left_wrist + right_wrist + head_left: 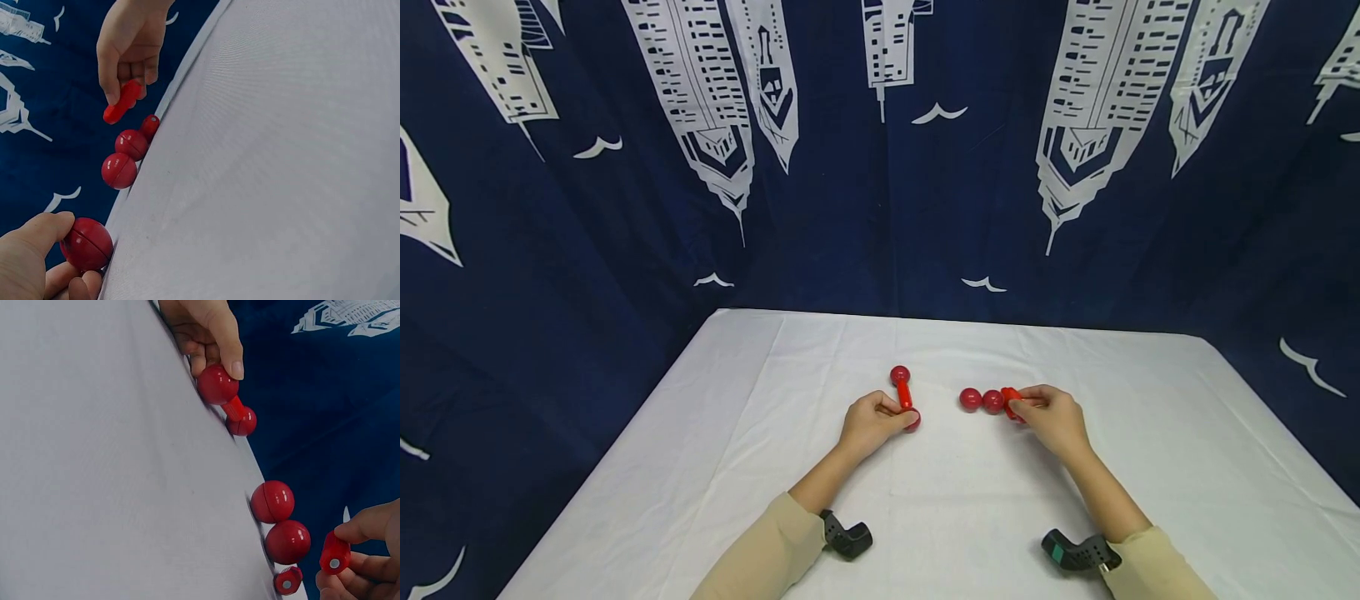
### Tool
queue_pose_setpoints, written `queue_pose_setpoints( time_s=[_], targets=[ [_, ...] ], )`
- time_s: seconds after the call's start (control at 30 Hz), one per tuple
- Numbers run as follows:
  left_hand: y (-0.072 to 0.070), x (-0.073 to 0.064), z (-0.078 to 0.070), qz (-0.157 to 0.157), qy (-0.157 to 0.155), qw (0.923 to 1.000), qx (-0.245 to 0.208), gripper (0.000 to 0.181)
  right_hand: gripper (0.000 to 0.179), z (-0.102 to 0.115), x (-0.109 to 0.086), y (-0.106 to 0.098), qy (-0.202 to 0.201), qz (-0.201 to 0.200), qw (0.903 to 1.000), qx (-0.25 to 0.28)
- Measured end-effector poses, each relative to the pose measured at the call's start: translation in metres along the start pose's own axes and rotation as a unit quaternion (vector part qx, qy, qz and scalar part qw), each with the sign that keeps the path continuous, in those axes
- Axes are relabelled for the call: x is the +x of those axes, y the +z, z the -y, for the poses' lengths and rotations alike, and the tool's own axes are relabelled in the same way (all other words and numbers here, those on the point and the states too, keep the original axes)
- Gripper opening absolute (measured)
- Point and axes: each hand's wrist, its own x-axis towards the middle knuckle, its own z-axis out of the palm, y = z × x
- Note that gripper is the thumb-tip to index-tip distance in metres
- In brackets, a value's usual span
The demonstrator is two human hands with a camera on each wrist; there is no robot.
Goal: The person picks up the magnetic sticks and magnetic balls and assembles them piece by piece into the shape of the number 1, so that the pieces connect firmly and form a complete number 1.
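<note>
Between thumb and fingers, my left hand (867, 425) pinches the near red ball (217, 385). A short red rod (904, 393) joins it to a second red ball (899, 375) farther back, like a dumbbell. To the right, my right hand (1058, 422) pinches a loose red rod (124, 101), held above the table. A round silvery spot shows on that rod's end in the right wrist view. Beside this hand, two red balls (970, 400) lie side by side, seemingly touching. Another red rod (287, 581) lies next to them, with a silvery end too.
A white cloth (940, 500) with light creases covers the table. Behind it hangs a dark blue curtain (850, 250) printed with white buildings and birds. Each wrist wears a black camera mount, the left one (848, 540) close over the cloth.
</note>
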Motion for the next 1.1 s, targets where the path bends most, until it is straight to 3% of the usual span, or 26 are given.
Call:
queue_pose_setpoints(
  time_s=[0.27, 0.53, 0.9, 1.1],
  targets=[
    [-0.001, -0.001, 0.000, 0.000, 0.006, 1.0000, -0.001, 0.027, 0.036, 0.006, -0.003, 0.002, 0.016, 0.029, 0.9989, 0.034],
    [-0.002, -0.002, 0.001, 0.002, 0.003, 1.0000, -0.004, 0.026, 0.038, 0.015, -0.009, 0.008, 0.048, 0.071, 0.9897, 0.115],
    [-0.001, 0.000, 0.002, 0.003, 0.001, 1.0000, -0.006, 0.027, 0.039, 0.018, -0.011, 0.020, 0.061, 0.097, 0.9805, 0.160],
    [0.000, 0.000, 0.002, 0.002, 0.006, 1.0000, -0.003, 0.027, 0.038, 0.020, -0.012, 0.026, 0.052, 0.105, 0.9803, 0.159]
  ],
)
